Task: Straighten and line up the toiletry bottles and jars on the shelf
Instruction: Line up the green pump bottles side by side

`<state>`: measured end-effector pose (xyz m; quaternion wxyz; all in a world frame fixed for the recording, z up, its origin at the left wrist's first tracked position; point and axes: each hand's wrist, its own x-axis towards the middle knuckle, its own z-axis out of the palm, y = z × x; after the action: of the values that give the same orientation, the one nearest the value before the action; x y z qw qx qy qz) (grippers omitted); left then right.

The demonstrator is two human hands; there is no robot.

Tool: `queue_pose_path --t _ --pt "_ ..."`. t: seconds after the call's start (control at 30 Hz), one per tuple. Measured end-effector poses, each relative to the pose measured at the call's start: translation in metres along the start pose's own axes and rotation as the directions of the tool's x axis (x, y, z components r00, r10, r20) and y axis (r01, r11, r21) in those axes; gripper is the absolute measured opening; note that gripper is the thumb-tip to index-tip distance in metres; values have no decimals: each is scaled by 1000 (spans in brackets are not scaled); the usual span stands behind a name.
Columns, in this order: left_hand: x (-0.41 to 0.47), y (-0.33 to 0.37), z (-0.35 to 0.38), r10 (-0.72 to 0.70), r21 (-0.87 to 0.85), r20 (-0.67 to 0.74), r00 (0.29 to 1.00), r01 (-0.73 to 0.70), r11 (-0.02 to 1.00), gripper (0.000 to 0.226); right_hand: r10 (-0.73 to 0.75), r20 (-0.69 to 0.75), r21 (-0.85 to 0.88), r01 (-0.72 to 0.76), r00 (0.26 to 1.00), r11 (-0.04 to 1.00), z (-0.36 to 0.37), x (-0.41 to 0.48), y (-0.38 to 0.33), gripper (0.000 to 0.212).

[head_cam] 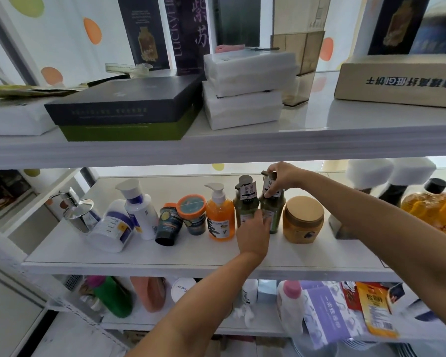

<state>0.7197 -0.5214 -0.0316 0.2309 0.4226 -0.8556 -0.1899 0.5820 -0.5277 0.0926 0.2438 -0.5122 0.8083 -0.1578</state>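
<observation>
The right hand point(283, 176) has its grip closed on the pump top of a dark olive-green plastic pump bottle with a white paper tag point(273, 202); thumb and fingers pinch the neck from about 1 o'clock. The left hand point(254, 233) lies against the lower body of this bottle from 7 o'clock, fingers half curled on it. The bottle stands upright, long axis vertical, on the white middle shelf point(165, 256).

Just beside it at 9 o'clock stands a second olive-green pump bottle point(245, 202), then an orange pump bottle with a white nozzle point(220, 217) that points to 9 o'clock. At 3 o'clock sits a golden-brown round jar point(303, 220). Further toward 9 o'clock, a dark jar with an orange lid point(168, 225) and a large white jar with a blue label point(112, 228) are tilted.
</observation>
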Motion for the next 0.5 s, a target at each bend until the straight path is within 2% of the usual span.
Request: queue_pose_path --t 0.13,0.27,0.4,0.5 --pt "1 0 10 -53 -21 39 998 54 998 33 7 -13 7 -7 1000 1000 3 -2 3 34" --pt "0 7 17 -142 -82 95 985 150 985 28 10 49 -31 -8 999 999 0 -5 -1 30" --pt "-1 13 27 -222 -202 156 962 252 947 26 -3 78 -74 8 997 997 -3 -7 4 41" --pt "1 18 30 -222 -257 175 959 262 930 28 -9 75 -94 16 997 995 -6 -9 9 33"
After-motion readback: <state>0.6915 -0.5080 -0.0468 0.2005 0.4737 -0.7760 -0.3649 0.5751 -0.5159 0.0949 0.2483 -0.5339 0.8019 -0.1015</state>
